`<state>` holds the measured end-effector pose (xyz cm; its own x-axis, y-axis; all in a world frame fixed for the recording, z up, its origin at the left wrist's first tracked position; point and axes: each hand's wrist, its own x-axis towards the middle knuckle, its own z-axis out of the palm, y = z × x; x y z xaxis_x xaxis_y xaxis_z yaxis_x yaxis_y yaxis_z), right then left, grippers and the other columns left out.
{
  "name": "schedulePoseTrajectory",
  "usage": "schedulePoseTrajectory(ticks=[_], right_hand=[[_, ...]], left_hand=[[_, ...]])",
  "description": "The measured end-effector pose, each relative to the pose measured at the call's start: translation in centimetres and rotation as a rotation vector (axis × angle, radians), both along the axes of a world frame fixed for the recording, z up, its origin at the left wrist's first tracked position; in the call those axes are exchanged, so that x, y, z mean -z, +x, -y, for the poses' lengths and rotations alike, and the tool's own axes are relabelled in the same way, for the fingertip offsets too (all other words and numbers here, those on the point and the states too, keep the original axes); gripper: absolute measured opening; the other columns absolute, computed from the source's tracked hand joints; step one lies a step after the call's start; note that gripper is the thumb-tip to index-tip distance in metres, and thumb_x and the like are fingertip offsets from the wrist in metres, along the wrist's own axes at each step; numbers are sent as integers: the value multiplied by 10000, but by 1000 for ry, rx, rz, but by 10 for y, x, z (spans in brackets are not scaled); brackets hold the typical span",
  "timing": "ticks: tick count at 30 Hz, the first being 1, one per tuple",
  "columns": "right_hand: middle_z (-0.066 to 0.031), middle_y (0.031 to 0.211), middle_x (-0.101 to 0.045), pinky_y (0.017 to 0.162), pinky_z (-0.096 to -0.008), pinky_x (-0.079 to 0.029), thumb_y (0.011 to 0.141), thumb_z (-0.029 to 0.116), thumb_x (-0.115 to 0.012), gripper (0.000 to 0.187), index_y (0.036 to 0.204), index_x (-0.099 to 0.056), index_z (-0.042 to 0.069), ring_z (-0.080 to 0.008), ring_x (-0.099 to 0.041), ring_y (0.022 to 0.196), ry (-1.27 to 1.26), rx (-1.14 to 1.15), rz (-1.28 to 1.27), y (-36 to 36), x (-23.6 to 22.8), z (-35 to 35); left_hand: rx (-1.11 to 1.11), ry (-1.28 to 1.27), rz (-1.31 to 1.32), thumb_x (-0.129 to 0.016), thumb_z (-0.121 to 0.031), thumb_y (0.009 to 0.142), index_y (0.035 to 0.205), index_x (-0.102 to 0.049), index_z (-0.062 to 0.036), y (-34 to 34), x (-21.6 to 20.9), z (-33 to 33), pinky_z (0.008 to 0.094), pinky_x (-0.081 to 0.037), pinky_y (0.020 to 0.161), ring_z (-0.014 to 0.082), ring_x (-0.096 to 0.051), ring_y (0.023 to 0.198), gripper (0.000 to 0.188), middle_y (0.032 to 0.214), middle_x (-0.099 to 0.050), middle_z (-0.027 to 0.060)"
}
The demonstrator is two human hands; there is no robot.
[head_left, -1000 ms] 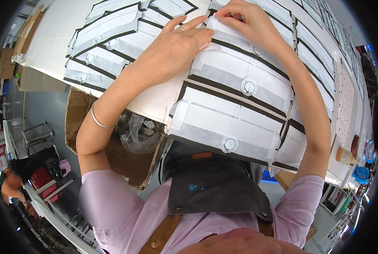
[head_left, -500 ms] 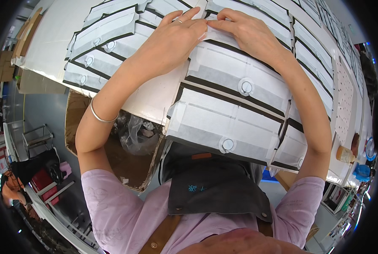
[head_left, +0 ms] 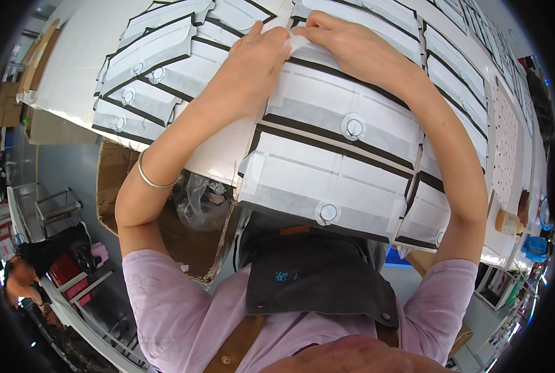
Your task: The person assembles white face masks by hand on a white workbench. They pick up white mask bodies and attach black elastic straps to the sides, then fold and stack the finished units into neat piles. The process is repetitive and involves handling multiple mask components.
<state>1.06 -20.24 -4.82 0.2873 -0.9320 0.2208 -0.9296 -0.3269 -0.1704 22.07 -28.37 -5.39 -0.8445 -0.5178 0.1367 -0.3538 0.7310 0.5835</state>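
Note:
Both hands meet at the upper left corner of a white, black-edged panel (head_left: pixel 377 102) in the middle column on the table. My left hand (head_left: pixel 259 59) is closed, its fingertips pinching a small whitish translucent strip (head_left: pixel 298 43). From the other side, my right hand (head_left: pixel 355 46) has its thumb and index finger closed on the same strip. The panel lies flat below the hands and carries a round clear disc (head_left: pixel 354 128). A similar panel (head_left: pixel 327 174) lies nearer me, with its own disc (head_left: pixel 328 213). The fingertips partly hide the strip and the corner.
Overlapping panels (head_left: pixel 147 53) are piled on the left of the white table (head_left: pixel 66 74). More panels (head_left: pixel 454 81) lie to the right. Below the table's left edge stands an open cardboard box (head_left: pixel 112 180) with clear plastic inside. A bottle (head_left: pixel 507 222) stands at the right. Another person (head_left: pixel 22 276) is far left.
My left fingers, stretched out before, are now more curled, and the whitish strip shows lifted between the two hands. The view has shifted slightly.

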Motion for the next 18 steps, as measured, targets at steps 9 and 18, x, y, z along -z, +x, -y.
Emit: schedulePoseTrajectory(ticks=[9, 18], right_hand=[[-61, 1167, -590, 805, -369, -516, 890, -115, -476, 553, 1349, -612, 164, -267, -627, 945, 86, -38, 63, -16, 3, 2], [-69, 1126, -607, 739, -345, -504, 943, -26, -500, 494, 1367, -602, 204, -228, -620, 885, 16, -49, 33, -8, -5, -7]], left_hand=[[-106, 272, -364, -474, -314, 1069, 1032, -607, -27, 30, -4, 38, 294, -484, 799, 156, -655, 871, 318, 900, -696, 67], [-116, 507, -316, -523, -349, 1045, 988, -617, -52, 18, -10, 23, 211, -426, 548, 87, -646, 738, 317, 821, -701, 44]])
